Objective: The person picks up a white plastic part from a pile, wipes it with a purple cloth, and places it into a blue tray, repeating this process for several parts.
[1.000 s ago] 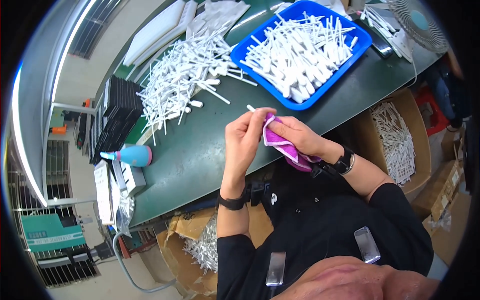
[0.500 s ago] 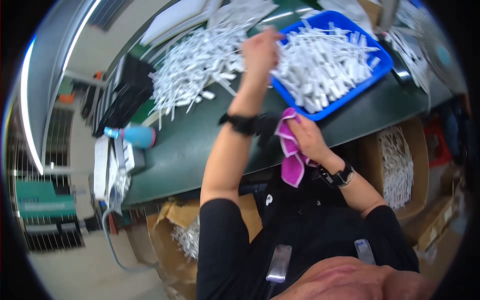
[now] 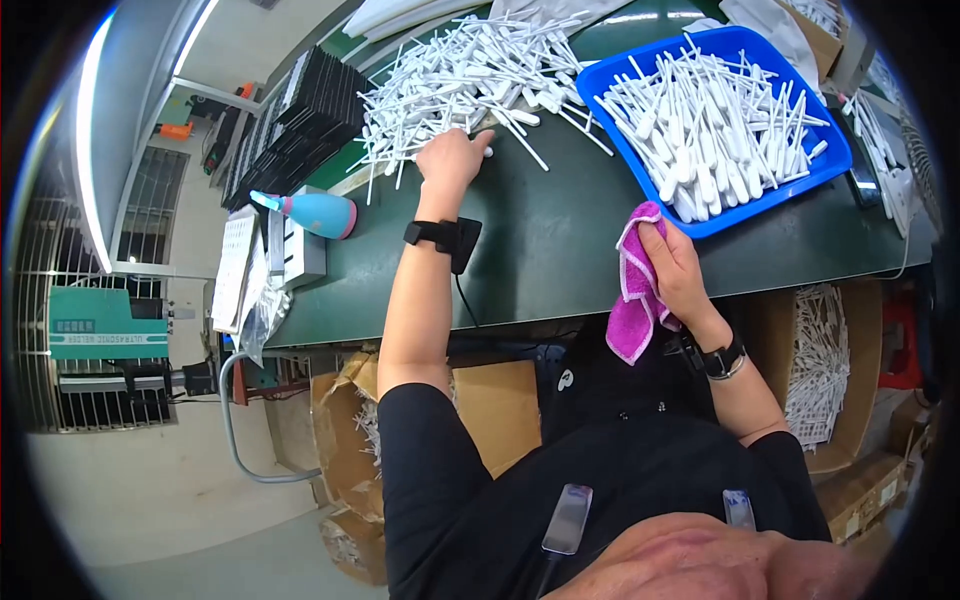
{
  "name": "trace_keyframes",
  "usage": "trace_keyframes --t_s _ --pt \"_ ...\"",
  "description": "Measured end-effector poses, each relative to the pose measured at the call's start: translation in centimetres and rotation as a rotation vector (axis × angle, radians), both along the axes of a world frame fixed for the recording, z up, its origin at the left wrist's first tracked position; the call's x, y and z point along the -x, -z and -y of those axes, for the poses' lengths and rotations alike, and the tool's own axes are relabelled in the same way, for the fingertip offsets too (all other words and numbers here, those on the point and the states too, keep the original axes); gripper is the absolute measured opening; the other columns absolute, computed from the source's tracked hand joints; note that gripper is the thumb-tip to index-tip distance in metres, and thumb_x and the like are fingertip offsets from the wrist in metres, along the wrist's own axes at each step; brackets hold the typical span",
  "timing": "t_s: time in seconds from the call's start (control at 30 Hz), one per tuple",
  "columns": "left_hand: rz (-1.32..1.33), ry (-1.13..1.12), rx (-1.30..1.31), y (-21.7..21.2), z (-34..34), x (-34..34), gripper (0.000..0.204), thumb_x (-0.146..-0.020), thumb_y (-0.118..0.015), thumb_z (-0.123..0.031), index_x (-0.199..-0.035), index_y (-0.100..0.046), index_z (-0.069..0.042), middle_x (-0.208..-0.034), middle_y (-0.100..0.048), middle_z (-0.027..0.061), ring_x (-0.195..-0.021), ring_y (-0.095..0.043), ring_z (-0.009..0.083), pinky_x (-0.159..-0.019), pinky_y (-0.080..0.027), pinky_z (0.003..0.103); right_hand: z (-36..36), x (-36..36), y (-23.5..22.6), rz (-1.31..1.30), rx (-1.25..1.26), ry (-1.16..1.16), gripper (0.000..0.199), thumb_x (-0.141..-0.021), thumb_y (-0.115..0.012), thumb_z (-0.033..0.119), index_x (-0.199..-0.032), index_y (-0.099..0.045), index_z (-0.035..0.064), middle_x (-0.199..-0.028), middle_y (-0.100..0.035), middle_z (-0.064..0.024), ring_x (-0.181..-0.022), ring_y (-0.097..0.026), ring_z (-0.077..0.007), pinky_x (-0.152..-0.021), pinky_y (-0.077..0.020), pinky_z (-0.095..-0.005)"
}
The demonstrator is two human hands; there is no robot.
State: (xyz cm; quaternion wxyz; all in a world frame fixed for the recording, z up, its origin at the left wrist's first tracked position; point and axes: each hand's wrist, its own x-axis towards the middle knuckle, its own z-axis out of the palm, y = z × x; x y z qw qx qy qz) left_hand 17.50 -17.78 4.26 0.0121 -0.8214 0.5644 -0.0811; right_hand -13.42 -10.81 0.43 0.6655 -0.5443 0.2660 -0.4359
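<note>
In the head view, my left hand (image 3: 450, 158) was at twelve o'clock, at the near edge of a loose pile of white sticks (image 3: 450, 90); its fingers were partly hidden, so I couldn't tell whether they grasped one. My right hand (image 3: 678, 268), at three o'clock, gripped a purple cloth (image 3: 632, 320) that hung down from it, just below the blue tray (image 3: 775, 200) at two o'clock, which was heaped with more thick-ended white sticks.

Pile and tray sat on a dark green tabletop (image 3: 560, 250) — smooth, with a dull shine. A pale blue squeeze bottle (image 3: 320, 214) lay on its side at ten o'clock, and a stack of black trays (image 3: 325, 100) rose just beyond it. Beside the table, a cardboard box (image 3: 865, 370) of sticks stood past three o'clock, and another carton (image 3: 500, 405) toward six. Across the room — at nine — was a green machine (image 3: 105, 318) before a barred window.
</note>
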Motion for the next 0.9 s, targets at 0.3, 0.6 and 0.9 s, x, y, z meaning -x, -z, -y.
trace_keyframes --t_s 0.3,0.6,0.9 --pt "-0.802 -0.14 -0.371 -1.4 -3.3 -1.0 0.037 -0.083 -0.059 -0.039 -0.079 -0.067 -0.003 -0.079 -0.067 0.0102 -0.058 -0.063 0.0129 -0.043 -0.043 0.024 0.0 0.0 0.8 0.011 0.012 0.023 0.024 -0.099 -0.044 0.025 -0.089 -0.054 0.0059 -0.071 -0.049 0.0068 -0.062 -0.043 -0.0004 -0.054 -0.0348 -0.0164" --pt "-1.978 -0.076 0.422 0.9 -12.0 6.0 0.027 -0.092 -0.045 -0.027 -0.096 -0.056 -0.002 -0.062 -0.047 -0.0009 -0.042 -0.036 0.0065 -0.035 -0.026 0.02 -0.3 -0.1 0.1 0.023 -0.03 0.02 0.024 -0.099 -0.044 0.026 -0.089 -0.055 0.0066 -0.07 -0.049 0.0072 -0.06 -0.042 0.0002 -0.052 -0.0341 -0.016" --pt "-2.117 -0.052 0.572 2.5 -13.1 8.8 0.025 -0.094 -0.044 -0.026 -0.097 -0.055 -0.003 -0.062 -0.041 -0.0018 -0.043 -0.029 0.0052 -0.036 -0.022 0.02 -0.1 -0.1 0.6 0.029 -0.014 0.019 0.025 -0.099 -0.044 0.027 -0.093 -0.056 0.0064 -0.073 -0.051 0.0065 -0.063 -0.044 0.0002 -0.055 -0.0355 -0.0156"
